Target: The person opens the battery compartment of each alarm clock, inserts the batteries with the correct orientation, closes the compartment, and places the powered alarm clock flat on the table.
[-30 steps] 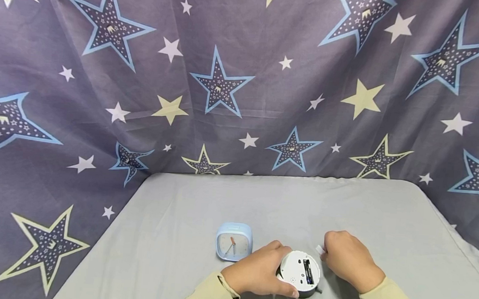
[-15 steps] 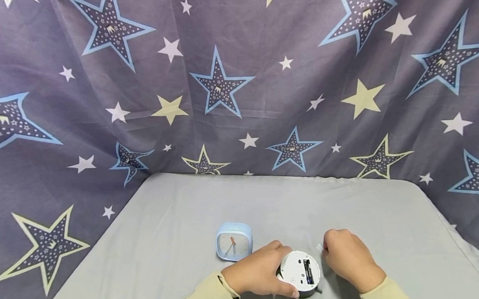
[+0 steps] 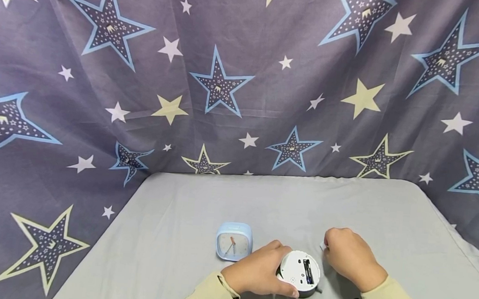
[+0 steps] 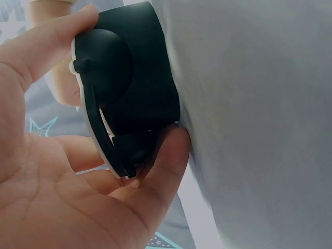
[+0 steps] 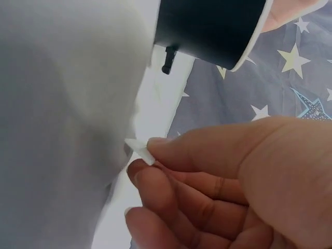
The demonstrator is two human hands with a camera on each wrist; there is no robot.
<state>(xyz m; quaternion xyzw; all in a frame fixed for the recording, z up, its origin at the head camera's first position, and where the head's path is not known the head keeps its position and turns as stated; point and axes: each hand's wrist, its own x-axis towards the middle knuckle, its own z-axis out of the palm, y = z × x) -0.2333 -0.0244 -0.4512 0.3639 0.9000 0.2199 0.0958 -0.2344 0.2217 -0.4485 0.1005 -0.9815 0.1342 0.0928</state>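
Observation:
A round alarm clock (image 3: 294,269) with a white back and a dark body is gripped by my left hand (image 3: 258,269), thumb on the near side and fingers on the far side. Its back faces up, and the battery compartment (image 3: 308,271) is uncovered, with a battery showing inside. In the left wrist view the clock's dark side (image 4: 140,62) rests against the grey cloth. To the right of the clock, my right hand (image 3: 351,259) pinches a small white battery cover (image 5: 140,150) between thumb and forefinger, low over the cloth and apart from the clock.
A light blue alarm clock (image 3: 234,242) stands upright to the left of my left hand, its dial towards me. Grey cloth (image 3: 286,205) covers the table, and a star-patterned curtain (image 3: 232,135) hangs behind it. A short dark peg (image 5: 168,59) sticks out from the round clock's side.
The battery cover has turned in my right fingers, so less of it shows in the head view. My left hand and both clocks have stayed put.

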